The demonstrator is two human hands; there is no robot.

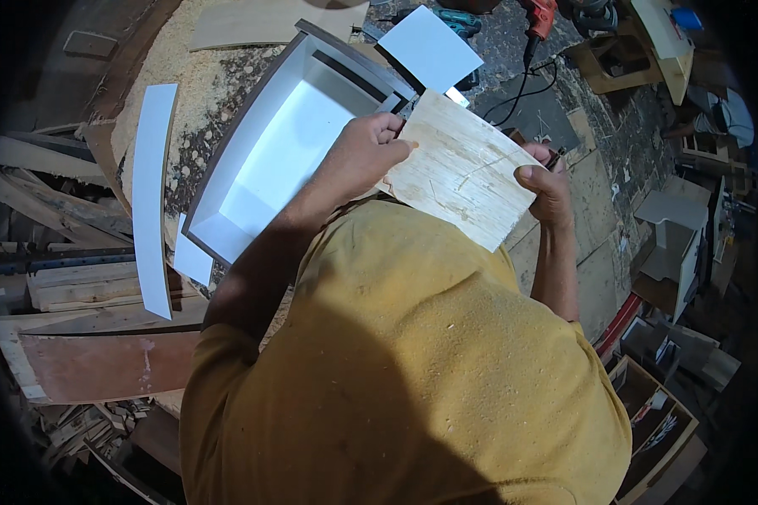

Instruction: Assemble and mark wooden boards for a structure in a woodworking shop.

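A rectangular wooden board [466,168], pale and streaky with rough patches, is tilted in front of my chest. My left hand [355,158] is closed at its left edge, with the thumb against the board and the fingers curled. On the opposite edge, my right hand [549,192] grips it with the thumb on top. A small dark object shows by the right fingers, too small to make out. Just beyond my left forearm lies an open box [290,126] with a white inside and dark rims. A white square panel [430,50] lies past the board.
A long white strip [152,198] and a small white piece [194,254] lie left of the box. A teal power tool [456,21] and a red corded tool [540,18] are at the far side. Sawdust [185,42] covers the bench's left; wood scraps [84,429] are piled lower left.
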